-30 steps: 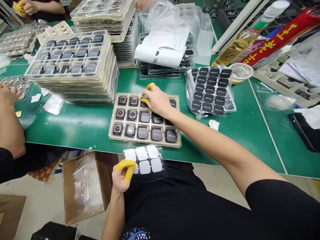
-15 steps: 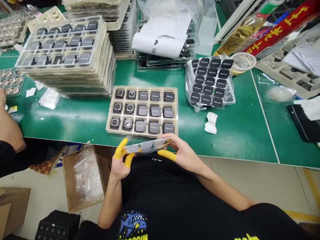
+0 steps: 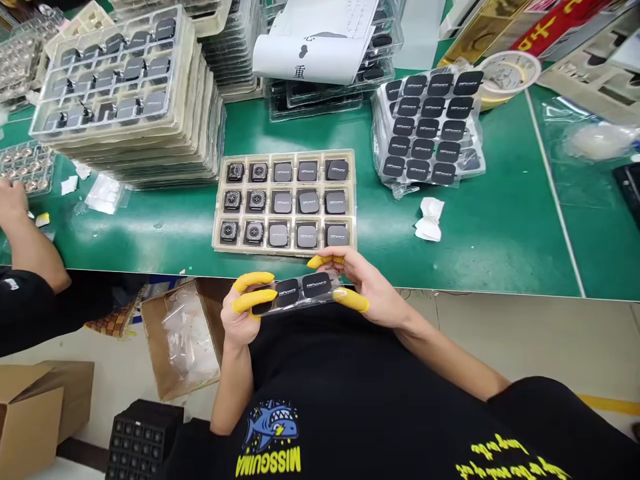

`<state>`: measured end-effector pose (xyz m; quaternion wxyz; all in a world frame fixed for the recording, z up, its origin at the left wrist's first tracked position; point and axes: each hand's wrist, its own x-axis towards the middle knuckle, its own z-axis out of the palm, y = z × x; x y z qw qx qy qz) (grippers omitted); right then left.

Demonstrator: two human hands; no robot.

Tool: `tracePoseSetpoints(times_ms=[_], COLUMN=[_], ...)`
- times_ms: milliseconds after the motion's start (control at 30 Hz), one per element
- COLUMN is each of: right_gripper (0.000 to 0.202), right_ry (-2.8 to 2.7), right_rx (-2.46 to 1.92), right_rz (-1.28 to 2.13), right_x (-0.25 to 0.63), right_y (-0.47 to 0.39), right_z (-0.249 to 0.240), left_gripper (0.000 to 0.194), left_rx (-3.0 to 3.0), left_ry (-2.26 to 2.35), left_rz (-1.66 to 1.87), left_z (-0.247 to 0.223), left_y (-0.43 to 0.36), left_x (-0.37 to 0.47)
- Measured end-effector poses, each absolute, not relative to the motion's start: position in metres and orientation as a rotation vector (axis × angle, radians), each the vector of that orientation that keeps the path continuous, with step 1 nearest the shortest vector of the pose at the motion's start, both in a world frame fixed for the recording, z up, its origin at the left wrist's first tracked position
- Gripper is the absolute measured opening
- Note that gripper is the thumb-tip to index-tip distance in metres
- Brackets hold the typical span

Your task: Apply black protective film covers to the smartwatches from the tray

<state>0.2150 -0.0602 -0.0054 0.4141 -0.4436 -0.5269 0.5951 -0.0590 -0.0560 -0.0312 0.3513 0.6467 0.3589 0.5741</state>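
Between my hands is a clear strip of black printed stickers (image 3: 316,285), held just off the table's front edge. My left hand (image 3: 243,310), with yellow finger cots, pinches the strip's left end. Yellow-tipped fingers of my right hand (image 3: 367,287) grip its right end. Beyond them lies a cream plastic tray (image 3: 286,251) with square watch bodies in its pockets. The left two columns show round sensor backs (image 3: 255,231); the other columns show dark printed covers (image 3: 307,235). To the right sits a pile of sticker sheets (image 3: 425,127).
Tall stacked trays (image 3: 125,153) stand at the left, and papers (image 3: 310,57) lie on more trays behind. A tape roll (image 3: 513,73) and crumpled tissue (image 3: 429,220) are at right. A co-worker's arm (image 3: 33,233) rests at far left. An open carton (image 3: 165,360) is below.
The strip has tilted so its printed black faces now show. My left fingers have closed over its end. The camera view has shifted, and the co-worker's hand shows more.
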Motion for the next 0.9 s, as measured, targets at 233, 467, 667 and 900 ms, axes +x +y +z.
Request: tracePoseSetpoints(times_ms=[233, 467, 667, 900], right_gripper=[0.081, 0.044, 0.042, 0.042], right_ry=[-1.257, -1.398, -1.314, -1.297], right_rx=[-1.077, -1.262, -1.264, -1.251], right_rz=[1.498, 1.555, 1.571, 1.517], right_x=[0.216, 0.205, 0.205, 0.206], right_y=[-0.066, -0.072, -0.067, -0.064], right_z=[-0.010, 0.008, 0.008, 0.006], left_gripper=[0.022, 0.026, 0.063, 0.104], left_rx=[1.832, 1.851, 1.638, 1.349], left_ry=[0.990, 1.022, 0.970, 0.927], left_rz=[1.605, 1.554, 1.226, 1.108], left_z=[-0.034, -0.032, -0.019, -0.011], left_y=[-0.055, -0.059, -0.070, -0.066], left_x=[-0.065, -0.061, -0.075, -0.075])
